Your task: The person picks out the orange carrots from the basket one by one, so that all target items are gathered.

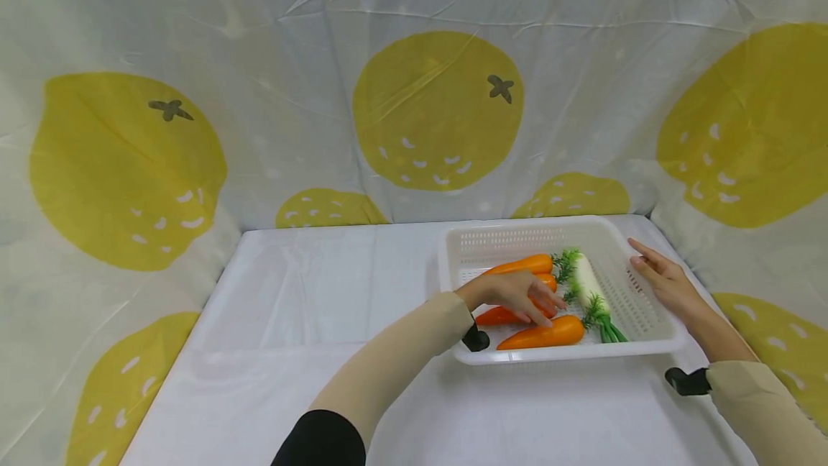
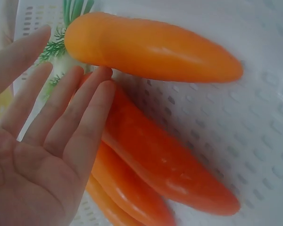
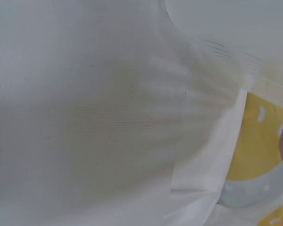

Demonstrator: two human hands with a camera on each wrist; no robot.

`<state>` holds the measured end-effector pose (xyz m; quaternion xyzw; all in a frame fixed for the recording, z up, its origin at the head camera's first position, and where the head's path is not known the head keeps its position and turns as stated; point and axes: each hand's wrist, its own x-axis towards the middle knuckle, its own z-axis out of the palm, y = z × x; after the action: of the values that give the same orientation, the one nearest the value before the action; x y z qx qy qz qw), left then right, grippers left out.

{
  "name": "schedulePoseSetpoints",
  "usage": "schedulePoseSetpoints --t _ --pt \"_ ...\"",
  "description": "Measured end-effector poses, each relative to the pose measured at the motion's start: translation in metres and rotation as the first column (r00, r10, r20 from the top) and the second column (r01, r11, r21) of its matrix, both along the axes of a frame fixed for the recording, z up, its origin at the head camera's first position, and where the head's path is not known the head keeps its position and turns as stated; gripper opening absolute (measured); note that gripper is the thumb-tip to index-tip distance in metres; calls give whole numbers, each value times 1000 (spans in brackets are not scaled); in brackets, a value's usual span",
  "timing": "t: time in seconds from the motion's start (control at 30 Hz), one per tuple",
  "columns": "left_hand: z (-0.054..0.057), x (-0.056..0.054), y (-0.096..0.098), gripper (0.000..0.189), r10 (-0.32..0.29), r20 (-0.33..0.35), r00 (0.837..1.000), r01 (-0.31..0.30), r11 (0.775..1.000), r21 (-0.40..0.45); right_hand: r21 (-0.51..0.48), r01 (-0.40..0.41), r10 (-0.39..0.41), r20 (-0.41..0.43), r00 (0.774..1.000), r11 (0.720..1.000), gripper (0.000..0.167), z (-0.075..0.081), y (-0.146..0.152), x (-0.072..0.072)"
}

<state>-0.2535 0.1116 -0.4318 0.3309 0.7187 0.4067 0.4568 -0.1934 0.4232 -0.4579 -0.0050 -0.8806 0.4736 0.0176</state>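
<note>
The front carrot (image 1: 548,335) lay near six o'clock in the basket (image 1: 569,356), seemingly light, stiff, slick, best gripped mid-body; the left hand (image 1: 517,293) was spread nearby, the right hand (image 1: 670,288) straight-fingered at three o'clock.

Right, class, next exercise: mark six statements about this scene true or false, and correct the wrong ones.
1. The basket holds four carrots. True.
2. The person's left grip is clenched around a carrot. False: its fingers are extended.
3. A radish lies in the basket, right of the carrots. True.
4. Everything in the basket is orange. False: the radish is white with green leaves.
5. The left grip is over the carrots. True.
6. Both grips are above the carrots. False: the right grip is at the basket's right side.
</note>
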Motion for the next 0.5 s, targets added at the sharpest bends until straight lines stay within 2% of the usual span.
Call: schedulePoseSetpoints --t 0.33,0.5 --pt "-4 3 4 47 -21 -31 999 20 999 -39 -31 -8 8 -14 1000 999 63 0 0 1" --pt "-9 4 5 47 -66 -40 997 63 996 -58 -72 -19 18 -16 1000 997 61 -2 1 1"
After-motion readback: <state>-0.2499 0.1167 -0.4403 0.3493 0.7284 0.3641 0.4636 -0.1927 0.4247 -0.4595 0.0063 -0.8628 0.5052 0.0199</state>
